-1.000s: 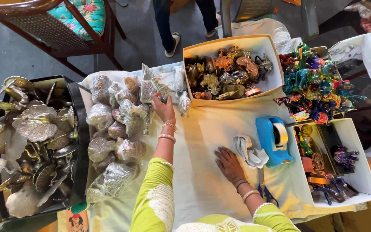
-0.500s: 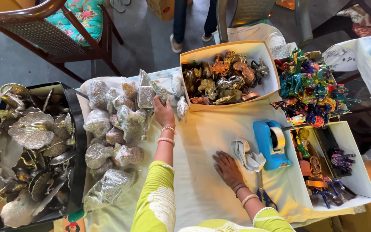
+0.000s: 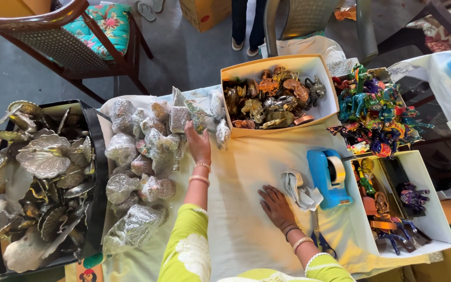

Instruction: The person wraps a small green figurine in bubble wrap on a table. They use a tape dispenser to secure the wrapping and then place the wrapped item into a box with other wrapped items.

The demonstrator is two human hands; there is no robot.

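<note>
Left hand point(image 3: 198, 144) reaches into pile of clear plastic packets point(image 3: 147, 156), fingers on one packet; whether pinched, cannot tell. Packets crinkly, silvery-brown inside, left of cardboard box point(image 3: 319, 68). Right hand point(image 3: 276, 205) flat, open, on cloth point(image 3: 246, 177) below box, near tape dispenser point(image 3: 330, 176).

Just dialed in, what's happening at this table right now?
A person leans over a cloth-covered table crowded with figurines. The left hand reaches into a heap of plastic-wrapped figurines, fingers on a packet at the far edge; whether its grip has closed is unclear. The right hand rests flat and open on the cloth beside a crumpled rag and a blue tape dispenser. An open box of brass figurines sits just beyond, and a black tray of metal leaf-shaped dishes to the left.
</note>
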